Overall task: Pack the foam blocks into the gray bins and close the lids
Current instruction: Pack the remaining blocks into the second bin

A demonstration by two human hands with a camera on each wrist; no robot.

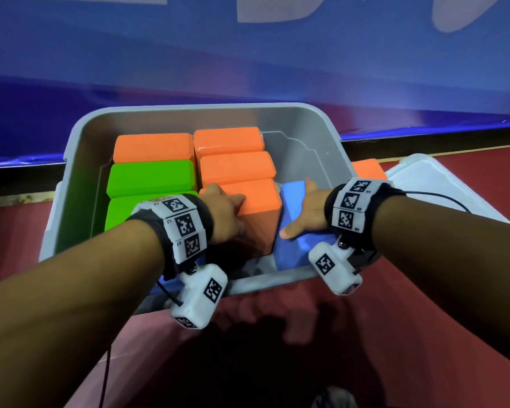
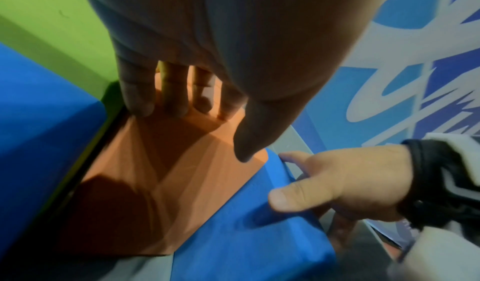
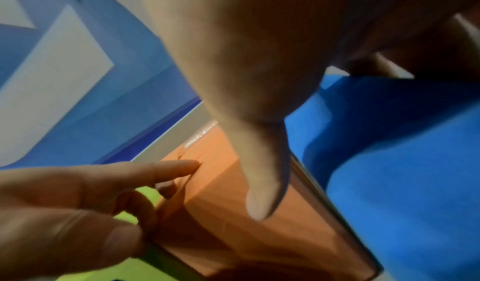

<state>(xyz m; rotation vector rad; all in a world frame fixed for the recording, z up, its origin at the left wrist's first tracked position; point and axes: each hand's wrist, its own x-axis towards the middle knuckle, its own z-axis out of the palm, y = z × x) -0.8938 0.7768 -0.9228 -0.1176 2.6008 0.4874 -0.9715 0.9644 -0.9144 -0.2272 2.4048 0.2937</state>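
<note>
An open gray bin (image 1: 189, 108) holds two green foam blocks (image 1: 150, 178) at its left and three orange ones in the middle. My left hand (image 1: 227, 213) lies with straight fingers (image 2: 137, 100) on the nearest orange block (image 1: 256, 198), which stands on end. Right beside that block stands a blue block (image 1: 292, 248), tilted against it near the bin's front wall. My right hand (image 1: 304, 213) grips this blue block (image 2: 246, 234), thumb on its near face and fingers round its far side. A second blue block (image 2: 39, 121) lies under my left wrist.
The bin's right part (image 1: 306, 154) shows bare floor. A white lid (image 1: 442, 184) lies right of the bin, with another orange block (image 1: 368, 169) beside it. The bin stands on a red mat (image 1: 483, 260); a blue banner (image 1: 248, 54) rises behind it.
</note>
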